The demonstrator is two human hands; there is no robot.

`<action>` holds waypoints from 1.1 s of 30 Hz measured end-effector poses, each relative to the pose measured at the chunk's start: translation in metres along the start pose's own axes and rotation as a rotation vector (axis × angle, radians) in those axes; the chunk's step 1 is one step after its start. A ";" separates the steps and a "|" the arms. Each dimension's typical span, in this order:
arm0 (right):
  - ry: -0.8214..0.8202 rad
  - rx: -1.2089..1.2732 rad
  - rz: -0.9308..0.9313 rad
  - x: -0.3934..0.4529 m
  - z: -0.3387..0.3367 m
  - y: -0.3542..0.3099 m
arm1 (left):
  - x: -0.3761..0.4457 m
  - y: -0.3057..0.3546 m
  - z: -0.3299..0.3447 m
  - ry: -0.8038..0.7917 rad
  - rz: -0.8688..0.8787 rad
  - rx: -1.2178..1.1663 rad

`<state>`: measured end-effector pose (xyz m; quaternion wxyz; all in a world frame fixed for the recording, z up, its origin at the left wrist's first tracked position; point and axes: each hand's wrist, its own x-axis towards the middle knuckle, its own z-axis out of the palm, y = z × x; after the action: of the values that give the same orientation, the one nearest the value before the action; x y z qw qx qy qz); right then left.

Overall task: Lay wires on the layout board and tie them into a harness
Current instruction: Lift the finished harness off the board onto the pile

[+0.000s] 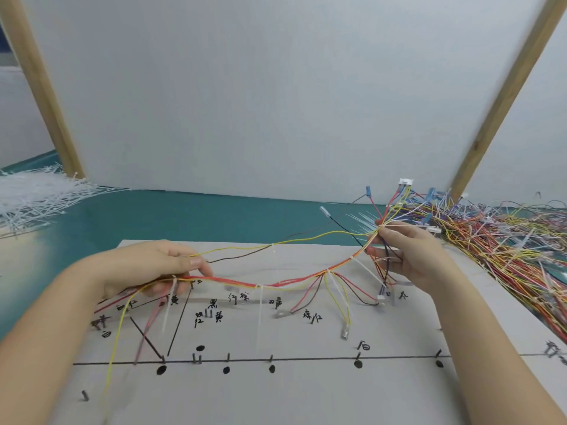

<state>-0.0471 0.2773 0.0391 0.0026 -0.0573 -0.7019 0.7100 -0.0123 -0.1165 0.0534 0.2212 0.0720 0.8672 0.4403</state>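
**Harness lifted off the board, both hands on it**

Teal tabletop [159,219] with a white partition [276,96] behind it, framed by two slanted wooden posts [40,87], so pretty much a walled-off bench.

Starting at the fingers: the left hand [147,271] has thumb and fingertips curled around the left end of the wire harness [257,285], pinching the red/orange/yellow bundle. The right hand [411,256] pinches the other end up high, right where the wires fan out into blue terminals and a white connector [405,181]. Both grips look tight, no open fingers.

Between the hands the harness sags in a shallow curve, held above the layout board [306,394] rather than lying on it. White cable ties [260,302] are cinched along the trunk with long uncut tails hanging down, and thin branch wires droop toward the board. One yellow wire [113,348] trails off past the left wrist.

Board itself is white with pegs [198,358], black dots, a drawn line and handwritten labels.

Further out: big heap of finished multicolour harnesses [506,240] on the right, pile of loose white zip ties [33,191] far left.
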 end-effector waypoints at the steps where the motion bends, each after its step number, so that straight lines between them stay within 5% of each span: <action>1: 0.013 0.016 -0.006 0.000 0.000 0.000 | 0.000 0.000 -0.001 0.005 0.026 -0.015; 22: 0.107 -0.162 -0.014 -0.001 -0.014 -0.012 | 0.008 0.010 0.013 0.194 0.220 -0.039; 26: 0.141 -0.479 -0.038 0.002 -0.043 -0.045 | 0.006 0.044 0.039 0.178 0.307 -0.105; 33: 0.352 -1.299 -0.108 0.058 -0.114 -0.133 | 0.033 0.141 0.163 -0.084 0.334 -0.272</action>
<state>-0.1047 0.3979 0.1660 0.1173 -0.1271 -0.9773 0.1225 0.0215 0.0975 0.0713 0.1888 0.2022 0.7659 0.5803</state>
